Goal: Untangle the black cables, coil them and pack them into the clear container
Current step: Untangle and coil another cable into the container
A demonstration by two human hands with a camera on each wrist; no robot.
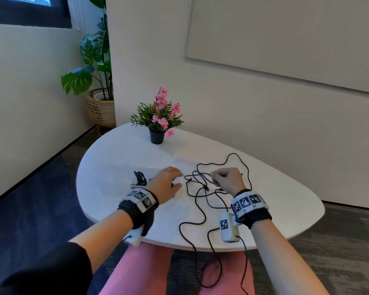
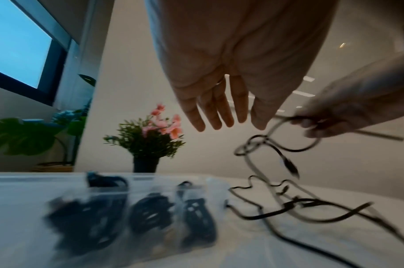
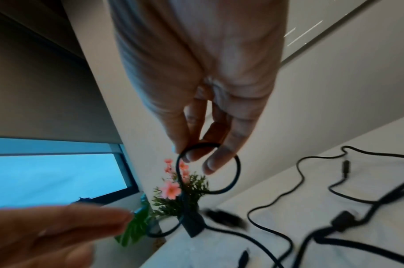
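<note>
**Right hand pinches a cable loop, left hand flat beside it**

The small black pot with pink flowers and green leaves point(image 1: 157, 120) stands at the far end of the white oval table point(image 1: 285, 199). Nearer to the person than this pot, the loose black tangled cables point(image 1: 202, 188) lie spread on the table top, and some strands hang over the near edge toward the pink trousers point(image 1: 136, 271).

The right hand point(image 1: 227, 179) is above the tangle, on the right side of the pot's line. Its thumb and fingertips point(image 3: 215, 163) are curled and pinch one thin black loop of cable, lifted off the table.

The left hand point(image 1: 166, 184) is just left of the tangle. Its fingers point(image 2: 219, 112) are straight and close together, holding nothing; it hovers low over the table.

The clear plastic container point(image 2: 109, 217) lies on the table left of the left hand, still nearer than the pot. Inside it there are already several coiled black cable bundles point(image 2: 148, 212), side by side.

A large green leafy plant in a woven basket point(image 1: 100, 109) stands on the floor behind the pot.
</note>
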